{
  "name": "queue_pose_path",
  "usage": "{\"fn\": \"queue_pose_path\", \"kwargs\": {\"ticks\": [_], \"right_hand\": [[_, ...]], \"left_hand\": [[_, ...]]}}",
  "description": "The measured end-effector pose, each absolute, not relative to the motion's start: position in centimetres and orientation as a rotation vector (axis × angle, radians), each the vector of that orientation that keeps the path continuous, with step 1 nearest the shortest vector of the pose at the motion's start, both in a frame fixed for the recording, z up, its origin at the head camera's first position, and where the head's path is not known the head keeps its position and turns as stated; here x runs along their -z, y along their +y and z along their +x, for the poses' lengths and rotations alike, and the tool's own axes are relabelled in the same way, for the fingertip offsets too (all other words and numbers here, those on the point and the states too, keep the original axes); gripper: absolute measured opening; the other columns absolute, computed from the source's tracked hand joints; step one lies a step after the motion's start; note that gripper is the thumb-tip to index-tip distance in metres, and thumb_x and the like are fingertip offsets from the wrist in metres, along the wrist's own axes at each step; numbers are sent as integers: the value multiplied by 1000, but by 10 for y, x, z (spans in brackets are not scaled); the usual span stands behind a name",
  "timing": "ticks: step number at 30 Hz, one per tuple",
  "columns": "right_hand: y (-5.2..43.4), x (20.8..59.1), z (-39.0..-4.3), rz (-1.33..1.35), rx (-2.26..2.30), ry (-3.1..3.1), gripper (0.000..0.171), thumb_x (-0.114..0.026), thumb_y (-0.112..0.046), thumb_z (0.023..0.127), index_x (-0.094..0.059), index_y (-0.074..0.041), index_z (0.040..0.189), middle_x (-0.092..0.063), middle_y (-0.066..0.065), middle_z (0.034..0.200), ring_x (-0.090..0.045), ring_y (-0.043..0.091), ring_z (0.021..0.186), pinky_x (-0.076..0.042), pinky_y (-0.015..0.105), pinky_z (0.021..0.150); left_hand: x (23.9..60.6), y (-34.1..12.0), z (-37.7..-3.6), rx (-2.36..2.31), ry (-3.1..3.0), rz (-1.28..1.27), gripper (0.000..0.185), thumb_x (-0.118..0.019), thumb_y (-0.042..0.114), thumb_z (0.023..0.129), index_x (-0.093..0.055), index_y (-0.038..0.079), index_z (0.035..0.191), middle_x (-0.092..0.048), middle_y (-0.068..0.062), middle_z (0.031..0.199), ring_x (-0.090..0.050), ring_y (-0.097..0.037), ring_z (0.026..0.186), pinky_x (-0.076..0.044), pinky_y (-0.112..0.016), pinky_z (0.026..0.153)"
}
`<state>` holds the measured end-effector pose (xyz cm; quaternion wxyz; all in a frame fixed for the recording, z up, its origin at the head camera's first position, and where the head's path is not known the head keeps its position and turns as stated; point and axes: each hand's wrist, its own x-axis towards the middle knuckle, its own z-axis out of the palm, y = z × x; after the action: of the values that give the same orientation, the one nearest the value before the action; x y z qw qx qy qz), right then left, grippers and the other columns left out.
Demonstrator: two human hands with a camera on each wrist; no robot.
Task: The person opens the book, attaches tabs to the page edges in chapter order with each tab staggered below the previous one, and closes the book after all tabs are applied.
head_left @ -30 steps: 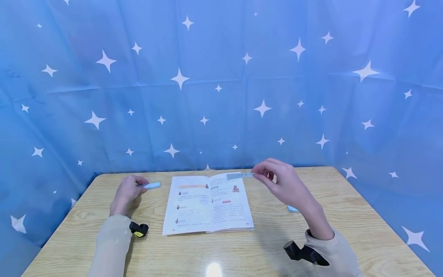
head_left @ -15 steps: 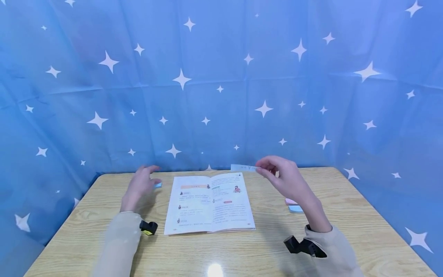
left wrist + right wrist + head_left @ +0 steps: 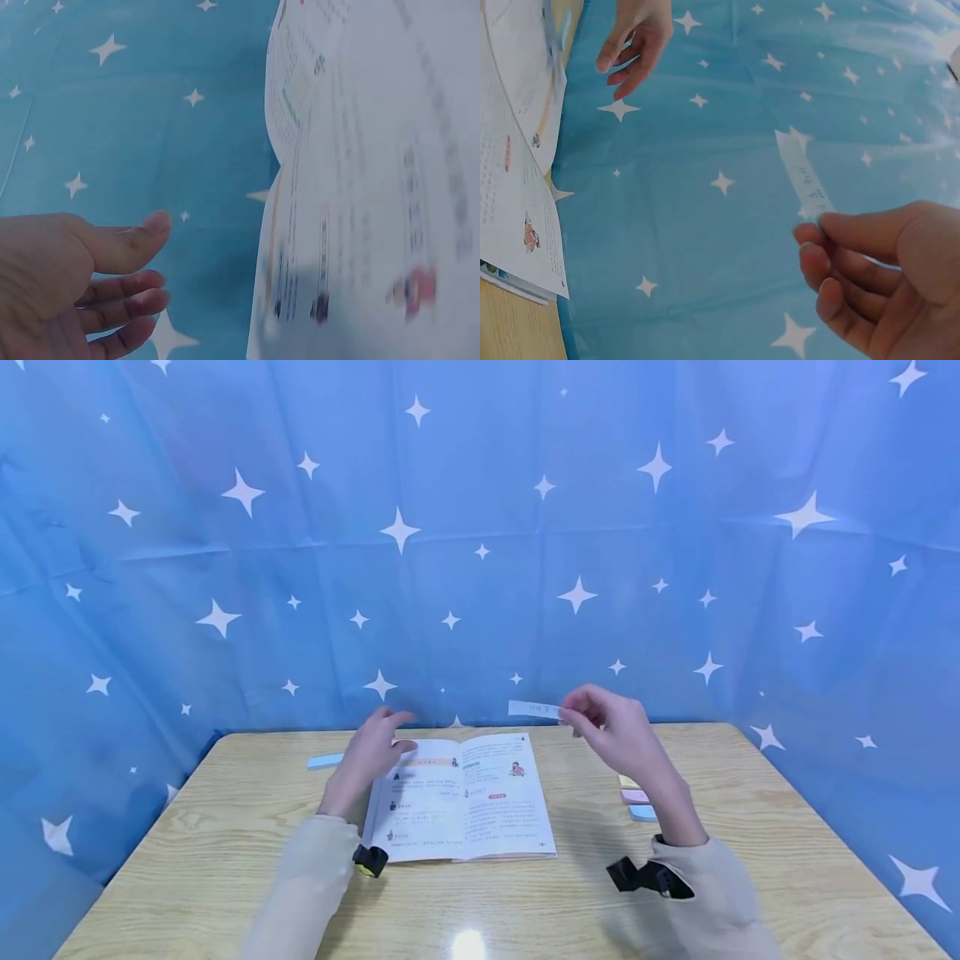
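Between its thumb and forefinger my right hand (image 3: 615, 722) pinches one end of a narrow pale sticky note (image 3: 532, 708), raised above the far table edge. Dark handwriting shows on the note (image 3: 802, 172) in the right wrist view. My left hand (image 3: 371, 747), its fingers relaxed and holding nothing, hovers over the upper left corner of an open book (image 3: 502, 818). The left wrist view has this hand (image 3: 90, 277) beside the printed pages (image 3: 360, 187). To the left of the book, a blue strip (image 3: 325, 762) lies on the table, partly behind the left hand.
Yellow, pink and blue sticky note pads (image 3: 636, 796) lie right of the book, partly covered by the right forearm. Behind the wooden table (image 3: 195, 852) hangs a blue curtain (image 3: 480, 610) with white stars.
My left hand has let go of the blue strip, leaving it on the table, and moved right to the book's corner. The right hand has lifted the sticky note up off the book's top edge.
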<state>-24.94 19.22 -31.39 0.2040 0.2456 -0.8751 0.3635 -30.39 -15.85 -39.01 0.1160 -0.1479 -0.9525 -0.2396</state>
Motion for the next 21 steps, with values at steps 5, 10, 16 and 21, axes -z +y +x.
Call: {"fn": "queue_pose_path", "kwargs": {"ticks": [5, 10, 16, 21], "right_hand": [[192, 318, -267, 613, -1050, -2444, 9, -65, -17, 101, -70, -9, 102, -66, -1, 79, -60, 14, 65, -44, 27, 55], [191, 324, -278, 556, -1101, -2455, 12, -66, -17, 100, -70, -6, 105, -69, 2, 82, -63, 16, 67, -47, 27, 58], [191, 331, -289, 515, -1174, -2440, 15, -64, -17, 102, -70, -6, 108, -70, 5, 86, -64, 19, 71, -48, 29, 59], [197, 348, -306, 451, -1235, -2469, 17, -63, -18, 102, -71, -5, 109, -68, 6, 84, -63, 20, 70, -48, 30, 60]], "left_hand": [[388, -137, -303, 732, -2818, -461, 41, -72, 19, 96, -64, 9, 135, -58, -16, 126, -60, -32, 110, -51, -48, 93], [387, -117, -303, 766, -2838, -498, 43, -72, 21, 96, -63, 10, 136, -57, -15, 132, -59, -31, 117, -49, -46, 99], [386, -97, -302, 788, -2810, -594, 39, -73, 17, 95, -65, 8, 132, -59, -15, 130, -61, -30, 114, -51, -45, 94], [386, -77, -303, 786, -2853, -602, 38, -72, 17, 96, -65, 8, 132, -59, -14, 129, -61, -29, 116, -51, -44, 96]]}}
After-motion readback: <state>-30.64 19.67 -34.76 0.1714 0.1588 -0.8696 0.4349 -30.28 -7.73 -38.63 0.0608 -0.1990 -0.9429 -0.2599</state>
